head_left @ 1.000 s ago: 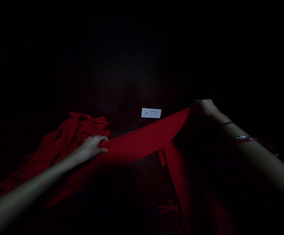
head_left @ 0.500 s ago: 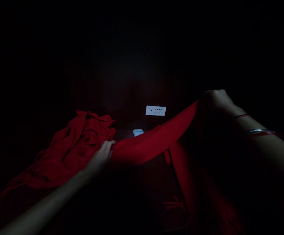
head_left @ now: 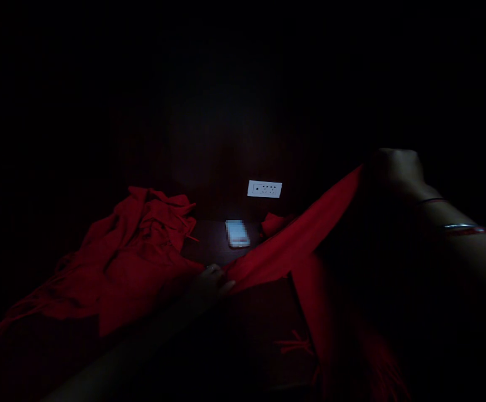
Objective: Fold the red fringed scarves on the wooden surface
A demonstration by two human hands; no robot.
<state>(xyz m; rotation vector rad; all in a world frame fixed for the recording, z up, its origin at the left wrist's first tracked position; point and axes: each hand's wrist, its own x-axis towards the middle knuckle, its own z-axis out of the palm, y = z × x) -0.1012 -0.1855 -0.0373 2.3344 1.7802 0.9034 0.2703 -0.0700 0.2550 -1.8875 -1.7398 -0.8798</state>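
Observation:
A red fringed scarf point(head_left: 284, 251) stretches in a taut strip between my hands. My right hand point(head_left: 404, 170), raised at the right, is closed in a fist on the strip's upper end; bracelets circle that wrist. Low in the middle, my left hand point(head_left: 211, 285) is closed around the strip near the tabletop, dim in shadow. To its left lies a crumpled heap of red fringed cloth point(head_left: 138, 245); whether it is one piece with the strip, I cannot tell. More red cloth point(head_left: 312, 301) hangs over the table's right edge, its fringe fading into the dark.
A lit phone point(head_left: 237, 234) lies on the dark table point(head_left: 263, 318), just beyond the strip. Behind it a white socket panel point(head_left: 264, 188) is set in the dark back surface. A small red fold point(head_left: 273, 223) sits right of the phone. Most surroundings are too dark to make out.
My right hand has moved right and slightly up with the strip. My left hand has shifted right and lower, into shadow. The strip has dropped, uncovering more of the phone.

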